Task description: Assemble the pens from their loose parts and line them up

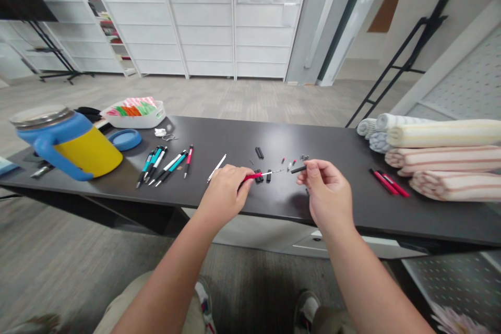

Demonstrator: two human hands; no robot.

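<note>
My left hand (pixel 226 188) is closed on a red pen barrel (pixel 253 176) whose white refill and thin spring stick out to the right. My right hand (pixel 326 188) pinches a short black pen piece (pixel 298 169), held just right of the refill's tip. Both hover over the dark table (pixel 235 138). Small black grips (pixel 259 153), a black sleeve (pixel 269 176) and tiny pen parts (pixel 293 162) lie scattered beneath and behind the hands. A loose white refill (pixel 217 167) lies left of my left hand.
Several assembled pens (pixel 164 163) lie at left, two red pens (pixel 389 181) at right. A yellow and blue jug (pixel 66 142), a blue lid (pixel 125 139) and a white basket (pixel 136 112) stand far left. Rolled towels (pixel 438 154) are stacked at right.
</note>
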